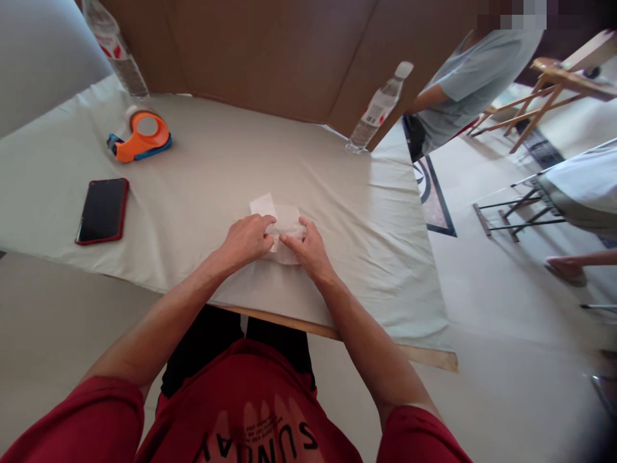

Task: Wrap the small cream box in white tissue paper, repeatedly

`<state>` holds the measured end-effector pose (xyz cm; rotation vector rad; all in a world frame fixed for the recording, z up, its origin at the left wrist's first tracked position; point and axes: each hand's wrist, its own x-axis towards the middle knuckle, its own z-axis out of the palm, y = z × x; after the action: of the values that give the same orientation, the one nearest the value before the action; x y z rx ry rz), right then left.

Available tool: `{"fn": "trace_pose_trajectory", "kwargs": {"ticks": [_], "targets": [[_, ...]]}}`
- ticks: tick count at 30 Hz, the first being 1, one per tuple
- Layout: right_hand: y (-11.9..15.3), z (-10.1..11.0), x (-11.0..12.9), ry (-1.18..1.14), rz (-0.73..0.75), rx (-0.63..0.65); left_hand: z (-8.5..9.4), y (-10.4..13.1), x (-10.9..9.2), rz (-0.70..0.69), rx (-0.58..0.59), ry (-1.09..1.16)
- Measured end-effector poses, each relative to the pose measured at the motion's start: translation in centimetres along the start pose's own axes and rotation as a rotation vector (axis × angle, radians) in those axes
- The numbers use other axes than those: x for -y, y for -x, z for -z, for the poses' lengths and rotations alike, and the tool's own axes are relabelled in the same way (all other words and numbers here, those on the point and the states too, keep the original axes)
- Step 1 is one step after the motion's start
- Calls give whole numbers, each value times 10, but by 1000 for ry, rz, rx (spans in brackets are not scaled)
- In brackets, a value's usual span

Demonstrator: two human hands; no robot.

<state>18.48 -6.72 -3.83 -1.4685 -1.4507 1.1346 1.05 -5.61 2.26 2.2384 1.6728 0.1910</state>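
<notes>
A thin white tissue (pixel 288 215), partly crumpled, lies on the cloth-covered table close to its front edge. My left hand (pixel 249 239) pinches it on the left, thumb and fingers pressed together. From the right, my right hand (pixel 308 247) grips it, with the thumb across its front part. A flat white corner of it sticks out beyond my left fingers. Both palms rest low, near the tabletop. Whether something is wrapped inside the folds cannot be made out.
On the left are an orange tape dispenser (pixel 147 136) and a red-cased phone (pixel 103 211). One water bottle (pixel 118 51) stands at the back left, another bottle (pixel 378 109) at the back right. A cardboard screen (pixel 265 58) closes the back. Beyond it sits a person (pixel 486 83).
</notes>
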Motion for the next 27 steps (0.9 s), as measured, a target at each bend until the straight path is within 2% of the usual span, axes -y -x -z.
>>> {"fn": "trace_pose_trajectory", "kwargs": {"ticks": [4, 6, 10, 15, 21, 24, 27], "targets": [[3, -3, -2, 14, 34, -76, 1, 1, 2, 1, 17, 16], [4, 5, -1, 38, 39, -69, 0, 2, 2, -9, 18, 11], [-5, 24, -4, 82, -66, -44, -3, 4, 0, -9, 17, 2], [-47, 27, -4, 101, -39, -69, -3, 7, -3, 15, 5, 5], [-101, 18, 23, 8, -186, 134, -11, 10, -1, 40, -50, 45], [-110, 18, 26, 70, -83, 178, -16, 13, -1, 71, -92, 73], [-111, 20, 16, 161, 120, -2, -19, 15, -1, 86, -127, 97]]}}
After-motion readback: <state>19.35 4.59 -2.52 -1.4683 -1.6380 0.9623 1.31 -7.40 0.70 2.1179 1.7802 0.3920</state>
